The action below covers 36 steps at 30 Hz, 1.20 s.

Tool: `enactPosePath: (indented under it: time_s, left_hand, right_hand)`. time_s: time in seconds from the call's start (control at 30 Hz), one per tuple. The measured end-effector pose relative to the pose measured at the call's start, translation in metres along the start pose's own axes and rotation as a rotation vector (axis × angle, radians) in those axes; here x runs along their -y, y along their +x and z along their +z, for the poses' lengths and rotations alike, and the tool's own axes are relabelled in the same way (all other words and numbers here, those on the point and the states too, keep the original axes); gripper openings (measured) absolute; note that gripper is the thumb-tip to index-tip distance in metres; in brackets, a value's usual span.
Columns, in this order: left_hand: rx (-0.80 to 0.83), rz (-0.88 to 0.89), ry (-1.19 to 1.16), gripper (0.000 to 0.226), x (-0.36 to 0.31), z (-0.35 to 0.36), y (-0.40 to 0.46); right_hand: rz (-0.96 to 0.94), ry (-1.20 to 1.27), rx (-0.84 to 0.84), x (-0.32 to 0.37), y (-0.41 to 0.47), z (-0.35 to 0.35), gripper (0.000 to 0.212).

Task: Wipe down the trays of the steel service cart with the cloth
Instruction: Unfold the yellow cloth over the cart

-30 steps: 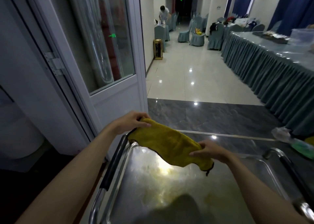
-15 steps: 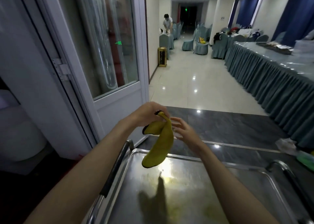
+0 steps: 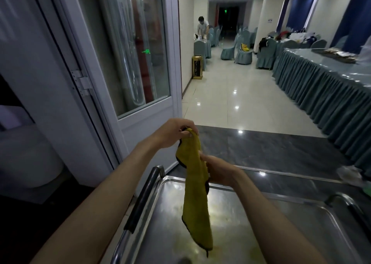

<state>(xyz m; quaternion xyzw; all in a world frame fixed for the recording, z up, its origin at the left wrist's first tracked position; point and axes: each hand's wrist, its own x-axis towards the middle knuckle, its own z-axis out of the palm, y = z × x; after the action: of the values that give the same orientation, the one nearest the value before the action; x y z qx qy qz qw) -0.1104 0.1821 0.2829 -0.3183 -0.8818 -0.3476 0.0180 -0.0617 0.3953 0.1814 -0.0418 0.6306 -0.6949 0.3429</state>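
Hanging lengthwise from my raised left hand (image 3: 172,132), the yellow terry cloth with dark edging (image 3: 195,185) dangles over the far left part of the shiny steel top tray of the service cart (image 3: 291,233). My left fingers are curled round its top corner, pinching it in front of the grey stone threshold strip (image 3: 271,145). My right hand (image 3: 217,170) sits lower and just to the right, fingers closed round the cloth about a third of the way down, so both hands hold the same strip of fabric. The lower end of the cloth hangs free, with a small dark loop at its tip; whether that tip touches the tray surface I cannot tell.

Yellowish smears show on the tray under a bright ceiling-light reflection. The cart's left handle, a steel tube with a black grip sleeve (image 3: 141,197), runs along the tray's left edge, and a matching handle (image 3: 349,205) curves up at the right.

To my left stands a white-framed glass door (image 3: 128,63). Ahead, a glossy pale tiled floor (image 3: 230,95) leads into a hall with a long table in a pleated grey-green skirt (image 3: 331,97) on the right, covered chairs (image 3: 244,52) beyond, a small gold bin (image 3: 197,66) by the wall, and a person in a white top (image 3: 202,28) bending over a distant table.
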Motion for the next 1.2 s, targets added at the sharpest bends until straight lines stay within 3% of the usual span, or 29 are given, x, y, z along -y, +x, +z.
enactPosePath:
  time_s: [0.1,0.2,0.27,0.33,0.4,0.5,0.63,0.7,0.8,0.87,0.93,1.2]
  left_hand:
    - [0.019,-0.010,-0.107,0.022,-0.002,-0.009,-0.001]
    - [0.066,-0.134,-0.271,0.045,-0.013,-0.020,-0.003]
    - [0.076,-0.285,-0.359,0.057,-0.018,-0.025,-0.002]
    - [0.188,-0.463,-0.404,0.056,-0.017,-0.030,-0.004]
    - [0.342,-0.583,-0.495,0.051,-0.013,-0.033,-0.008]
    - [0.376,-0.622,-0.566,0.057,-0.006,-0.031,-0.011]
    - [0.268,-0.559,-0.599,0.043,-0.006,-0.017,-0.006]
    - [0.164,-0.437,-0.462,0.031,-0.009,-0.008,-0.002]
    - [0.033,-0.180,-0.254,0.015,-0.012,0.000,0.004]
    - [0.052,-0.039,-0.196,0.009,-0.013,-0.001,0.006]
    - [0.081,0.052,-0.169,0.009,-0.015,-0.004,0.007]
    - [-0.034,0.076,-0.017,0.011,-0.002,-0.016,0.011]
  right_hand:
    - [-0.108,0.155,0.041,0.000,0.001,0.006,0.051]
    - [-0.280,0.197,-0.041,0.000,0.008,0.015,0.045]
    - [-0.414,0.059,-0.268,0.003,0.011,0.023,0.040]
    - [-0.531,-0.119,-0.455,0.007,0.013,0.029,0.035]
    - [-0.631,-0.242,-0.530,0.011,0.014,0.032,0.033]
    - [-0.740,-0.366,-0.566,0.020,0.013,0.035,0.030]
    - [-0.798,-0.440,-0.624,0.023,0.013,0.037,0.030]
    - [-0.789,-0.420,-0.621,0.018,0.014,0.031,0.031]
    - [-0.716,-0.186,-0.552,0.007,0.010,0.024,0.040]
    - [-0.606,-0.010,-0.545,0.003,0.007,0.023,0.044]
    - [-0.543,-0.014,-0.584,0.005,0.006,0.021,0.049]
    - [-0.565,0.129,-0.484,0.018,0.008,0.026,0.052]
